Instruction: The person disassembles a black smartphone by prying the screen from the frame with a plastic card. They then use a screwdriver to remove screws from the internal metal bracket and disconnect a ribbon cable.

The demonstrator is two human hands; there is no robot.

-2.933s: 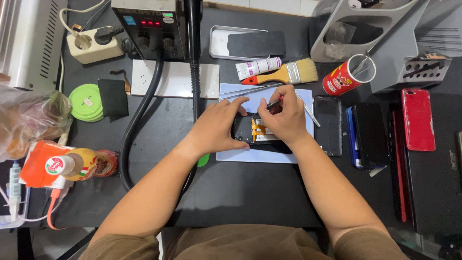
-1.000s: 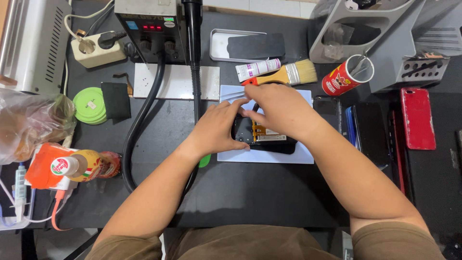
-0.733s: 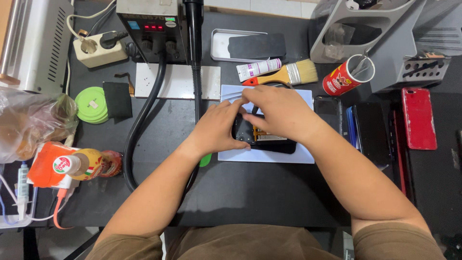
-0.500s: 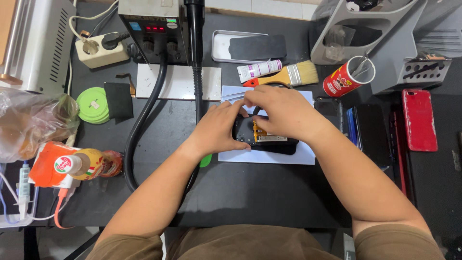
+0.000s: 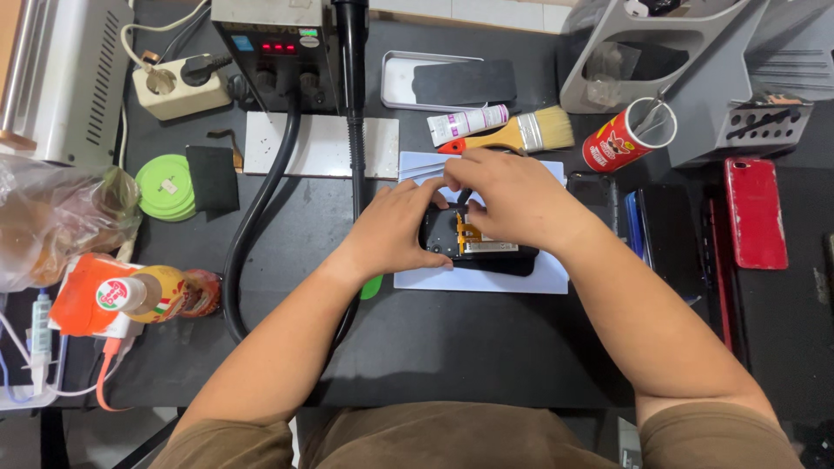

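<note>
on the mat (image 5: 486,280), opened phone (image 5: 486,252) (both hands)

red phone (image 5: 756,213), green discs (image 5: 163,187), black table (image 5: 452,339)

Head camera looks straight down, close above the dark workbench (image 5: 486,347).

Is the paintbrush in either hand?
No. The paintbrush lies on the table beyond the phone, which both the left hand and right hand touch.
</note>
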